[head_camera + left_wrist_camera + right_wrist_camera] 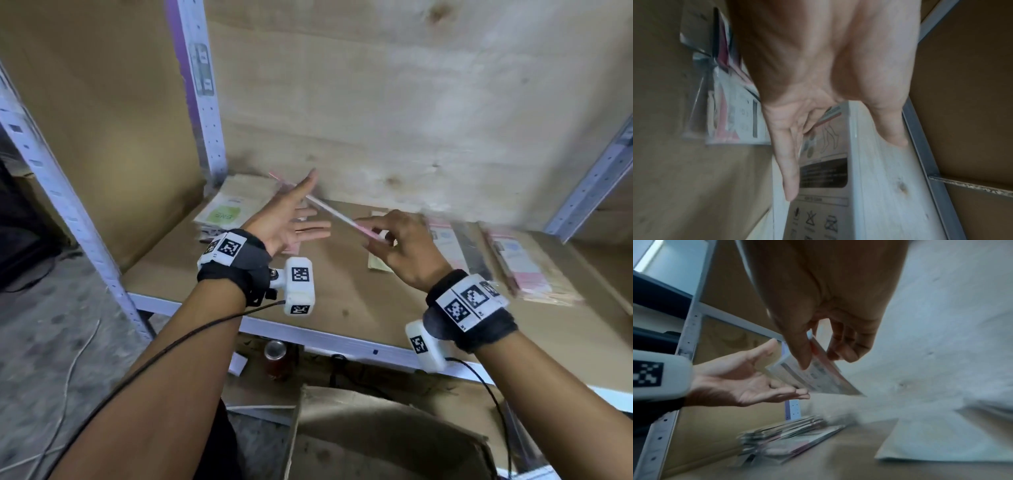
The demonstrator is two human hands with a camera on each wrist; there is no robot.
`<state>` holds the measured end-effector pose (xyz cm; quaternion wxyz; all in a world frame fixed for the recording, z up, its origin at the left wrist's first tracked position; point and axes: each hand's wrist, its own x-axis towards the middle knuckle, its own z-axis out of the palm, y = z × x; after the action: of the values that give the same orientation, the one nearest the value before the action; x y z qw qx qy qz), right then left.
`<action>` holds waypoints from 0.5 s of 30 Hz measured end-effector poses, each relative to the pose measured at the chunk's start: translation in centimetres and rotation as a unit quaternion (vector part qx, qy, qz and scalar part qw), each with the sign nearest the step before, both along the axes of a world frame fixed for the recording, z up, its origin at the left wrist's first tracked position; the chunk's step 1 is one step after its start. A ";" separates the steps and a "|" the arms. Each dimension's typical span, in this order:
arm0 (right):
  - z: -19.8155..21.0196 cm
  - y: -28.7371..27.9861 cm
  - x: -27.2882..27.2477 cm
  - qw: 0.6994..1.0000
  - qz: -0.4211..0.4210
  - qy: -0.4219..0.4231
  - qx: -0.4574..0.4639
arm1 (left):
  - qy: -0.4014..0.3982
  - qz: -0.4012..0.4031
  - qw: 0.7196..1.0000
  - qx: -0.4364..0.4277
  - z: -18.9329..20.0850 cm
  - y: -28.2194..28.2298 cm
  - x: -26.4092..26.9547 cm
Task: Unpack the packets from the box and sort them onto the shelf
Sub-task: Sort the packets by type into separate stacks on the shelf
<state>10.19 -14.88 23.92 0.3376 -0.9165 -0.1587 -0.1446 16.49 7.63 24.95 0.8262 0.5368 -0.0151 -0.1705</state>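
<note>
- Nearest the camera, below the shelf's front rail, the cardboard box (383, 435) stands with its flaps up; what remains inside cannot be seen from the head view, so how many packets are left is unknown.
- Over the shelf board (329, 291), the right hand (402, 245) pinches a thin flat packet (330, 212) at its near end, thumb on one face and curled fingers behind, with the packet angled edge-up in the air.
- Just beside it, the left hand (291, 219) is spread wide, palm turned toward the packet, fingers straight and holding nothing; whether the fingertips touch the packet's far part cannot be told through the motion blur.
- Risk, as I judge it: the pinch sits at one end only, so the long free end could swing or slip out if the grip loosens before the left hand takes it, dropping it onto the wrong pile.
- Further risk: the frames are smeared by quick movement, and a hurried sweep could knock the nearby stacks askew.
- Left and farther back, a stack of packets with a green label (233, 205) lies against the upright post.
- Right, pink-edged packet stacks (527, 270) lie flat on the board, well apart from the green pile; a misread label would mix the sorts.
- Farthest, the plywood back panel (411, 102) closes the shelf.
</note>
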 end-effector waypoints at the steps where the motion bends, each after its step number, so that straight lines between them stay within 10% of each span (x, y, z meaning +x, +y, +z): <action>1: -0.1 -0.7 -0.6 1.000 0.009 0.000 -0.023 | -0.005 0.000 1.000 -0.014 -0.2 -0.6 0.1; 15: -1.3 -9.4 -1.2 0.959 -0.097 0.200 0.177 | -0.040 -0.031 0.999 0.018 -3.6 -6.6 -0.1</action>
<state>9.00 -24.31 22.58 0.5037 -0.8632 0.0294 -0.0160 16.34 1.02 21.36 0.8093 0.5573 -0.0618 -0.1752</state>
